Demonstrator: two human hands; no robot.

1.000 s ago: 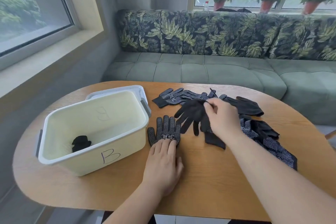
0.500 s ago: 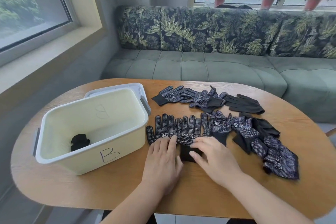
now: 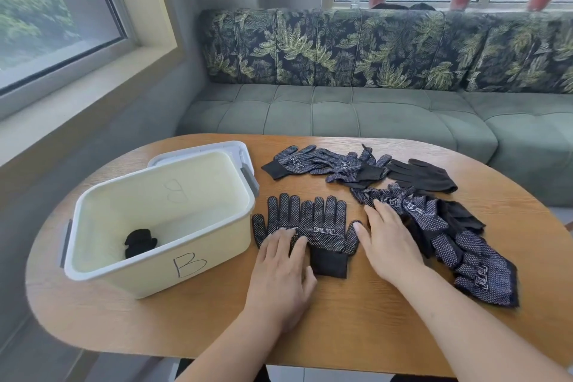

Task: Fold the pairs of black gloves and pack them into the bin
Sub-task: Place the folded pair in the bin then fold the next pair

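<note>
Surface: oval wooden table (image 3: 372, 322); green sofa (image 3: 341, 115) beyond it at 12 o'clock.
Bin: cream bin (image 3: 139, 277) marked B, at 9 o'clock on the table, standing on its lid (image 3: 198, 151).
Packed: one folded glove (image 3: 139, 242) on the bin floor.
Pair: pair (image 3: 313, 222) lying flat side by side, just at 3 o'clock of the bin, fingers toward 12.
Left hand: left hand (image 3: 279, 279) flat, fingers straight, pressing the pair's left half.
Right hand: right hand (image 3: 389, 245) flat, fingers slightly spread, thumb at the pair's right edge, fingertips touching the pile.
Pile: pile (image 3: 459, 242) of loose gloves, 12 to 4 o'clock of the pair.
</note>
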